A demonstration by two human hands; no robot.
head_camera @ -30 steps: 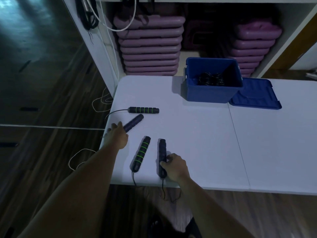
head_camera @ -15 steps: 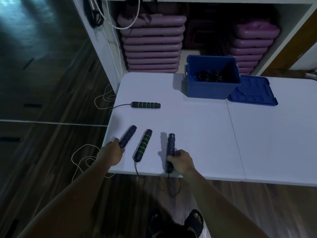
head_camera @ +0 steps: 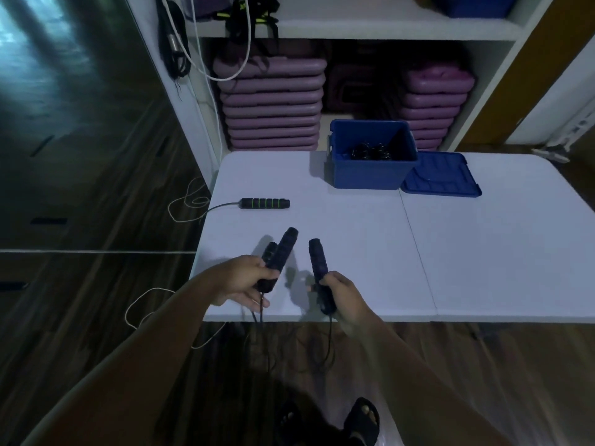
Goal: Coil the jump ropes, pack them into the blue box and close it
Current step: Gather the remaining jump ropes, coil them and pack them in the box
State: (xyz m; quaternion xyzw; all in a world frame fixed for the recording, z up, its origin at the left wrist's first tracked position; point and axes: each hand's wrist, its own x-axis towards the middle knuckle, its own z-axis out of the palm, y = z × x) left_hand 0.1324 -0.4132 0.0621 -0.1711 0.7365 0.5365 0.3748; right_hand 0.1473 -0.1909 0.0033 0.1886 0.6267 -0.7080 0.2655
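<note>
**Both hands lifted, blue box (head_camera: 363,178) open**

Since half a second ago we have brought our hands up off the table (head_camera: 483,252) and closer together, and the handle that lay between them is gone from the tabletop. Our left hand (head_camera: 240,280) now grips two dark handles (head_camera: 286,247) side by side. Its fingers curl round their lower ends, and the tips point away from us. Whether the rear one carries green bands we cannot tell. Our right hand (head_camera: 346,292) is clenched round a single dark handle (head_camera: 317,262), held nearly upright just beside the left pair without touching it. Thin black cords (head_camera: 330,339) hang from the gripped handles past the near table edge toward the floor.

One green-banded handle (head_camera: 265,203) lies flat on the table's left part, well apart from our hands. Its cord (head_camera: 219,207) runs off the left edge.

At the far edge stands the blue box, uncovered, with a coil of black rope (head_camera: 370,153) lying in its bottom. Its blue lid (head_camera: 441,177) lies flat on the table just right of the box, against its base. Behind, a white shelf unit (head_camera: 386,29) holds stacks of purple step boards (head_camera: 273,117), and on the upper shelf we see part of another blue bin (head_camera: 476,4).
</note>
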